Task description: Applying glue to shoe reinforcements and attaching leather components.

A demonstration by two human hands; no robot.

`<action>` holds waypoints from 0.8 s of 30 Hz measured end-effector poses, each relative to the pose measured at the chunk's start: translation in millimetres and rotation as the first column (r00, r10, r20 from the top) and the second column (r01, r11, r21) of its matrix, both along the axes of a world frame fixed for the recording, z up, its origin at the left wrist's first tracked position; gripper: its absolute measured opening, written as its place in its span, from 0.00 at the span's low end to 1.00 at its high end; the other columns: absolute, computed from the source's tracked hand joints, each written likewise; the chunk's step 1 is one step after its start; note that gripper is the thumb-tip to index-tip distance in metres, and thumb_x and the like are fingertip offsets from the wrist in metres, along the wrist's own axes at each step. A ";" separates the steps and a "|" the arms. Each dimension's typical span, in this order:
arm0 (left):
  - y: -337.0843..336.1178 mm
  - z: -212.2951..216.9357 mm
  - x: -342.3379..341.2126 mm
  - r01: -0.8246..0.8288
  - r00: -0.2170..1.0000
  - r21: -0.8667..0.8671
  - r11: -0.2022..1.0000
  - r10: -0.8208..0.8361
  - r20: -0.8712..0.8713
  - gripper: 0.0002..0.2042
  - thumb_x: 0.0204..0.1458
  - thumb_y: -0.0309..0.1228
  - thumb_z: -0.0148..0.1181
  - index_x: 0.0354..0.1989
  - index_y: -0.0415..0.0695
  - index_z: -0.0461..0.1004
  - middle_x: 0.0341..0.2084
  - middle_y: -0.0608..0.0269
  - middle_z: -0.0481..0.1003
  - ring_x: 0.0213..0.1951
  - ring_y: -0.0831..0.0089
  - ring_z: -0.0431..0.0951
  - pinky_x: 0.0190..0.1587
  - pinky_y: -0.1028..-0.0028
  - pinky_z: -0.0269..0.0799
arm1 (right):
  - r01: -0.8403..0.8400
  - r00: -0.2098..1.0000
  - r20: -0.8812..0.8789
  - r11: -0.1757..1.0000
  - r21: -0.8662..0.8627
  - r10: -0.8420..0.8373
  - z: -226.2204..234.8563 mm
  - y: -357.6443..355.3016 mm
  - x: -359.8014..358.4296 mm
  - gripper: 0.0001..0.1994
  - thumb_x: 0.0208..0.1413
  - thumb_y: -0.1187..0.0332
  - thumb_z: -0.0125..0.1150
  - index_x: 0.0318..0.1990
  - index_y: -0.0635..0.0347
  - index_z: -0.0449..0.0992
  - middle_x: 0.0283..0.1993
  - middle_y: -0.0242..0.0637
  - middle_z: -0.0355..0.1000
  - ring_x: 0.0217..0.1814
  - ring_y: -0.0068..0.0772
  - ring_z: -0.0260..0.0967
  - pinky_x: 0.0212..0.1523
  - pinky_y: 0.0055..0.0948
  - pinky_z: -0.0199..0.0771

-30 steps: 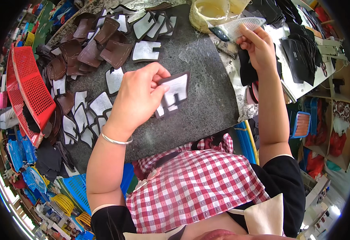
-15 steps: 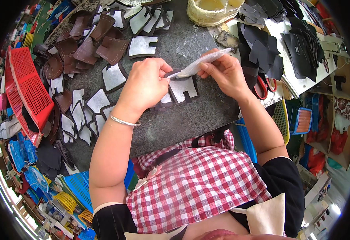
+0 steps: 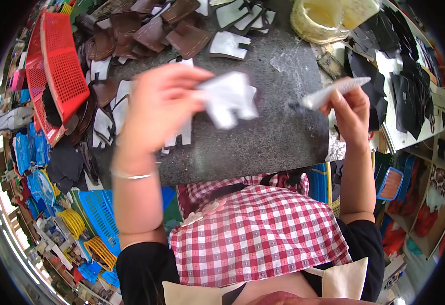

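Left hand (image 3: 164,101) pinches a white patch (image 3: 226,97) (blurred) by its edge.
Likely this frees its face; at two o'clock, right hand (image 3: 352,112) is closed round a pale tool (image 3: 318,98).

Left hand (image 3: 164,104): motion-blurred, pinching at least one white-faced notched piece (image 3: 227,101) above the dark slab (image 3: 283,147)
Right hand (image 3: 352,112): gripping a pale tool (image 3: 334,92), dark tip pointing left
Brown pieces (image 3: 188,39): heaped, far left of slab
Tub (image 3: 316,25): crusted, yellowish inside, at far right edge
Red basket (image 3: 66,61): tilted, left of slab
Black pieces (image 3: 408,99): stacked on right
Apron (image 3: 258,229): red-and-white check
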State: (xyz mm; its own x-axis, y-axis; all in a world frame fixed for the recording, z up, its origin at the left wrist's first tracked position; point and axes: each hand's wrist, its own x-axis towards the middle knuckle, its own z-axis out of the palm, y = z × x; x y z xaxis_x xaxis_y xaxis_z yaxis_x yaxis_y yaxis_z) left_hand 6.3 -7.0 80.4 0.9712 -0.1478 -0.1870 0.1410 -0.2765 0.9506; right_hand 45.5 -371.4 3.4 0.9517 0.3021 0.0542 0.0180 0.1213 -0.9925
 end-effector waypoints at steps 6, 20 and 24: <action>81.3 9.4 -9.9 -0.336 0.914 0.742 0.580 0.012 0.405 0.19 0.51 0.25 0.66 0.54 0.41 0.80 0.49 0.55 0.80 0.52 0.65 0.79 0.55 0.65 0.73 | 0.012 0.997 0.071 0.999 -0.038 -0.010 -6.4 33.4 10.7 0.07 0.64 0.74 0.62 0.46 0.69 0.77 0.35 0.40 0.80 0.35 0.25 0.78 0.38 0.24 0.79; -69.4 -45.9 1.8 0.029 0.896 0.466 0.885 -0.230 0.381 0.13 0.43 0.18 0.72 0.39 0.38 0.79 0.36 0.62 0.74 0.28 0.74 0.77 0.32 0.75 0.75 | 0.046 0.992 0.116 0.998 0.047 -0.052 6.2 31.3 1.4 0.06 0.65 0.75 0.61 0.45 0.69 0.76 0.36 0.41 0.80 0.36 0.28 0.80 0.37 0.26 0.81; -70.4 -35.1 10.5 0.047 0.930 0.405 0.913 -0.188 0.315 0.09 0.47 0.20 0.71 0.37 0.37 0.78 0.30 0.64 0.77 0.25 0.77 0.78 0.29 0.77 0.74 | 0.097 0.984 0.139 0.992 0.077 -0.107 13.8 16.3 -7.6 0.07 0.65 0.74 0.61 0.45 0.69 0.76 0.36 0.44 0.80 0.34 0.30 0.79 0.35 0.27 0.81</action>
